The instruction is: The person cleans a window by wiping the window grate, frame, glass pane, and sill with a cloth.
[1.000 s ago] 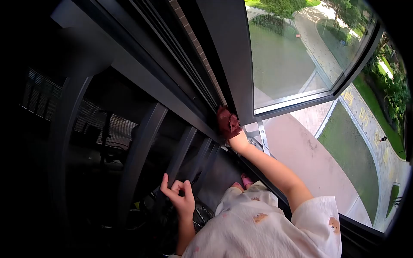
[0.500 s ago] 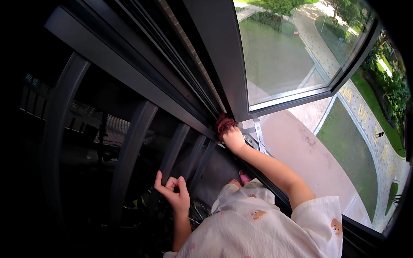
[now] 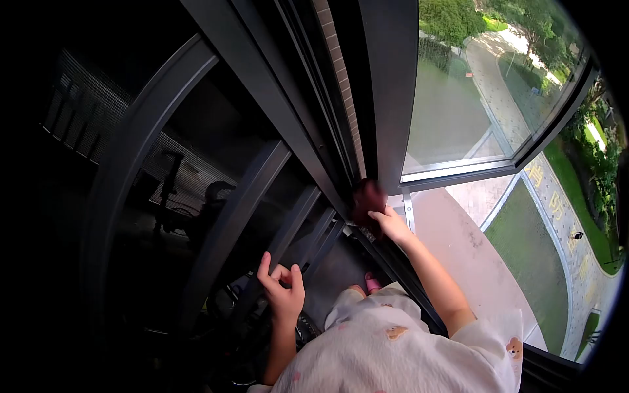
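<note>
My right hand grips a dark red cloth, bunched and slightly blurred. It presses the cloth into the corner at the lower end of the dark window frame, beside the hinge side of the open window sash. A metal stay arm shows just past my fingers. My left hand is raised near the dark railing bars, holding nothing. Its index finger and thumb are stretched apart, with the other fingers partly curled.
The glass sash is swung outward, high above a paved path and lawn. Dark railing runs along the left, with a bicycle-like shape in the shadow behind it. My pink slipper shows on the floor below.
The view has turned, so the frame and railing appear shifted right. My right hand's grip has turned, with the thumb now visible on the cloth. My left hand keeps its pose.
</note>
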### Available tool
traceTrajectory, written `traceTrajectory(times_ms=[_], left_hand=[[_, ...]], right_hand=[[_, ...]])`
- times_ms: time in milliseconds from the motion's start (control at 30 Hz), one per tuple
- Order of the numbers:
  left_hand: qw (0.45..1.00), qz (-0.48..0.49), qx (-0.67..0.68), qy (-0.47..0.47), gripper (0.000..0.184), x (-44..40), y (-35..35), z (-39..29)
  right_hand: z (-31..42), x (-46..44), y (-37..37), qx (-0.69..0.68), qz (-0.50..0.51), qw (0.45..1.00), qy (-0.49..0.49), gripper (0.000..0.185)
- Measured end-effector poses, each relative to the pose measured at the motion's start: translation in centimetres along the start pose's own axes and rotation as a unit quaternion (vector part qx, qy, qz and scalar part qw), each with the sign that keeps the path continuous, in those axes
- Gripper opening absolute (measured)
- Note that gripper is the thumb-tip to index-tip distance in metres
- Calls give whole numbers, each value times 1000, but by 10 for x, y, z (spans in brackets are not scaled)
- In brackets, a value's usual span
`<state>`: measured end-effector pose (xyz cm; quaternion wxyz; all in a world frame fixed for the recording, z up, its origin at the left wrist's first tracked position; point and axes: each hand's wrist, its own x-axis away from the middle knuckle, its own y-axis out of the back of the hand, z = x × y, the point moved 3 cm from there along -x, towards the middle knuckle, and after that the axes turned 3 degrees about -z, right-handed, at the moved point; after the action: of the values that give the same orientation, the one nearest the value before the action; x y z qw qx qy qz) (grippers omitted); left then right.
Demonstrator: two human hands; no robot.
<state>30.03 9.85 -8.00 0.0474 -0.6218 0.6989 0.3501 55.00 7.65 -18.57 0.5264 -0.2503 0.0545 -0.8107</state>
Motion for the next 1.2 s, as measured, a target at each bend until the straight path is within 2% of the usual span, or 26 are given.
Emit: traceTrajectory(times_ms=[33,67,133,200,267,300,367,400,433,467,500,567,600,633,667,700,767,833,900,967,1033,1067,1100,1167,1200], left_hand=[[1000,1,0,-8,58,-1,0,-1],[1000,3,0,-16,57,-1,1,-2],[1000,-1,26,-2,56,-2,3,-5],[998,-2,54,11,55,2,1,-2],[991,-6,29,-131,51,9,-5,-5],[991,-5,33,-128,51,12,-9,-8],[983,177,41,37,31,18,-28,-9],[951,277,75,119,34,29,-41,9],[900,373,109,197,38,44,-59,37],[793,456,205,349,42,55,-73,49],[790,459,209,348,42,63,-79,51],[713,273,419,492,37,64,-90,35],[725,243,403,503,32,63,-92,37],[723,246,405,503,32,62,-98,41],[756,205,394,481,32,58,-102,48],[786,162,382,457,32,52,-105,51],[820,123,334,448,28,40,-109,49],[863,158,284,386,28,29,-121,57],[927,156,218,263,31,18,-134,65],[928,171,228,242,34,8,-140,66],[979,166,3,122,44,-5,-137,51],[973,190,-31,124,48,-5,-139,53],[973,192,-32,123,48,-4,-139,55],[977,189,-76,57,49,-4,-136,55],[977,190,-77,57,49,-4,-136,56]], right_hand=[[-2,12,0,-159,-18,986,-47,31],[-6,23,1,-156,-20,986,-49,31],[-16,44,2,-298,33,946,-122,38],[-20,61,-3,-326,46,935,-131,39],[-21,77,-9,-349,56,927,-127,41],[-19,82,-12,-347,53,928,-127,41],[-11,91,-20,-259,69,958,-101,43],[-12,91,-21,-246,79,961,-97,45],[-10,93,-22,-244,74,962,-97,45],[-7,95,-25,-227,78,965,-110,44],[-4,95,-29,-209,83,967,-122,44],[0,93,-31,-187,64,971,-138,42],[0,92,-33,-169,49,966,-190,41],[-3,91,-31,-150,34,958,-243,40],[-21,85,-24,-222,34,937,-266,36],[-36,82,-17,-222,32,938,-265,36],[-37,81,-23,-369,78,892,-250,39],[-35,75,-29,-375,55,898,-223,36],[-18,60,-28,-316,-22,945,-76,26],[-17,31,-26,-285,-25,957,-42,25],[-18,6,-29,-279,-40,959,-27,25],[-18,-5,-28,-267,-66,961,-37,25],[-19,-16,-27,-255,-93,961,-47,26],[-18,-34,-28,-275,-84,956,-53,26],[-18,-41,-28,-329,-107,935,-76,25]])
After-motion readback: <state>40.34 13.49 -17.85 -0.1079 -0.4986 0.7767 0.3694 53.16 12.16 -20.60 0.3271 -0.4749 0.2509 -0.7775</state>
